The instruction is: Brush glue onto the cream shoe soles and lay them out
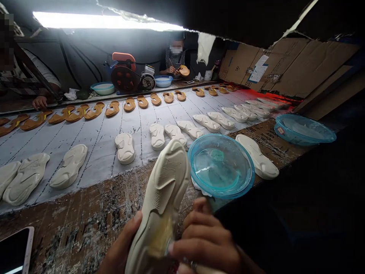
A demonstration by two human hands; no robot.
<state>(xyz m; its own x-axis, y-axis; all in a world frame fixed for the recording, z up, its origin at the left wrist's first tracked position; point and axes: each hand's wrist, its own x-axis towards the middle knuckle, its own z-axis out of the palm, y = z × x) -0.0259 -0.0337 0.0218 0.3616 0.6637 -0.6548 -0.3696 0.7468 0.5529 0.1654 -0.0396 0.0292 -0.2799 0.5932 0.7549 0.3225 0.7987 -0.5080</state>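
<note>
no words can be read here. a white paper point(258, 68) on the brown cardboard point(313, 57) has marks on it, but they are too small to tell. a little label point(281, 130) on the blue bowl point(303, 129) is too small too.

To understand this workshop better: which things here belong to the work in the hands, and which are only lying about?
Part of the work:
- left hand
- right hand
- pale sole held by both
- other pale soles
- blue bowl, probably

Just lying about:
- phone
- cardboard
</note>
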